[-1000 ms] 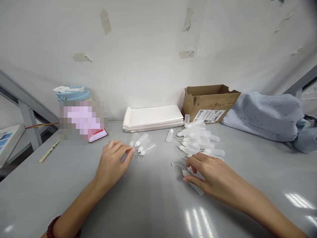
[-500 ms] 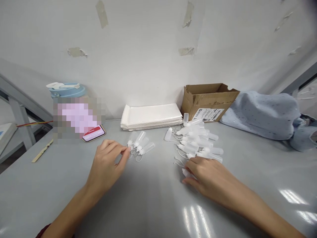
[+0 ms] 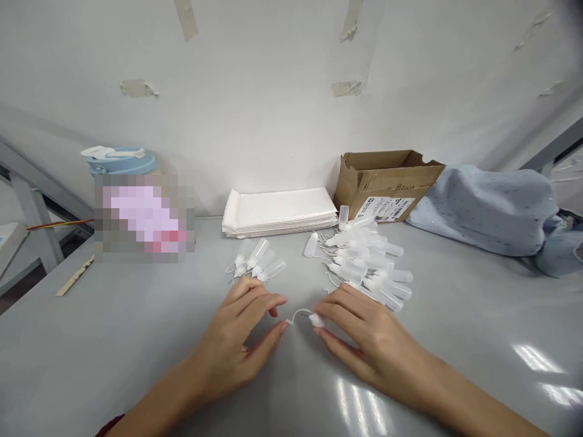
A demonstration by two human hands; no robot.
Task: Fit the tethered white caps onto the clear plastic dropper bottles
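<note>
Between the fingers and thumb of my right hand [image 3: 359, 331] is a small plastic squeeze bottle [image 3: 317, 320], its white cap pointing left and its body mostly hidden. A thin white strap [image 3: 299, 311] curves from the cap toward my left hand [image 3: 248, 331]. That hand is open, finger and thumb apart, with the thumb tip at the strap's free end. Just beyond it lies a small group of similar bottles [image 3: 273, 269]. A larger pile of translucent bottles [image 3: 359, 252] with white caps and straps lies beyond my right hand.
White padded envelopes [image 3: 282, 209] are stacked against the wall. A cardboard box [image 3: 387, 182] stands right of them, beside pale blue speckled cloth [image 3: 487, 209]. At left are a blue-lidded container [image 3: 122, 162], a blurred pinkish patch and a thin strip [image 3: 75, 276] on the grey table [image 3: 182, 413].
My right hand has drawn a bottle leftward from the big pile's near side. My left hand has left the small group and moved right and nearer, to the strap.
</note>
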